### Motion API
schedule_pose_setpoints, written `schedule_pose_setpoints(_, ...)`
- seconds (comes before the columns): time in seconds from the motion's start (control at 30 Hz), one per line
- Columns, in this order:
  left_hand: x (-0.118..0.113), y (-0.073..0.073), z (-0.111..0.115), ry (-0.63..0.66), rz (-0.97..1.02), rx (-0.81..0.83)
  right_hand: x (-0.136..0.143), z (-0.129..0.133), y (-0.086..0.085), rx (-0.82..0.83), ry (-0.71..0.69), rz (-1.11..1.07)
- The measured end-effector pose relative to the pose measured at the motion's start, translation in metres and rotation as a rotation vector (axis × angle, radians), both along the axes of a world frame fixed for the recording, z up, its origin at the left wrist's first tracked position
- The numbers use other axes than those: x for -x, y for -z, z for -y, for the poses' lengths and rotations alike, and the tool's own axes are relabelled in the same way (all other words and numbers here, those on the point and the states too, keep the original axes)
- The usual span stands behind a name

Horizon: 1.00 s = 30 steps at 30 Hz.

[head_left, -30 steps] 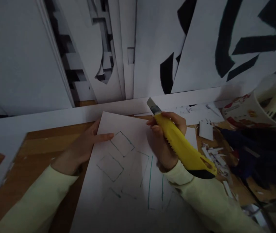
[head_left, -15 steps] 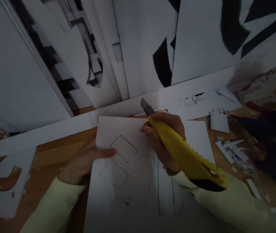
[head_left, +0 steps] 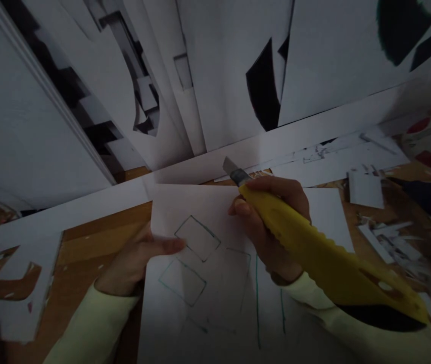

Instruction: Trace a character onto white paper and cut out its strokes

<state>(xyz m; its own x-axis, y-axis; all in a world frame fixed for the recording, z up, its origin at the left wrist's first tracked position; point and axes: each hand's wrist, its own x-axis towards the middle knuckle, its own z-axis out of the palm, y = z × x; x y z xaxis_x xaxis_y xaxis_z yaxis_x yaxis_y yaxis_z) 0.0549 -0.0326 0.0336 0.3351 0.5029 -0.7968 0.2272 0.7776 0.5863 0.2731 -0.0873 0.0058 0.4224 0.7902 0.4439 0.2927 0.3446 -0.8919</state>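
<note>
1. Probably for steadiness, the white board is pinched at its left edge by the left hand.
2. Over it, the yellow knife is clasped in the right hand, blade pointed away, perhaps for safety.

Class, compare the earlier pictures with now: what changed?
The yellow knife's handle end reaches further right; the left hand has its thumb slightly lower on the drawn-on sheet. Nothing was grasped or released: the right hand keeps the knife, the left the sheet.
</note>
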Motion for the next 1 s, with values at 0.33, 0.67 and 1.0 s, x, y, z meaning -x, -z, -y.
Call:
schedule_pose_setpoints(0.33,0.0009,0.0015,0.0003,0.006,0.006,-0.020,0.0008,0.0025,0.0001,0.036,0.037,-0.009)
schedule_pose_setpoints(0.67,-0.0031,-0.0031,0.0024,-0.009,-0.016,-0.048,0.0023,0.0029,0.0012,0.072,0.059,-0.073)
schedule_pose_setpoints(1.0,-0.0012,-0.0025,0.0037,-0.020,-0.026,-0.049,0.0050,-0.0018,0.0004,0.078,0.039,-0.152)
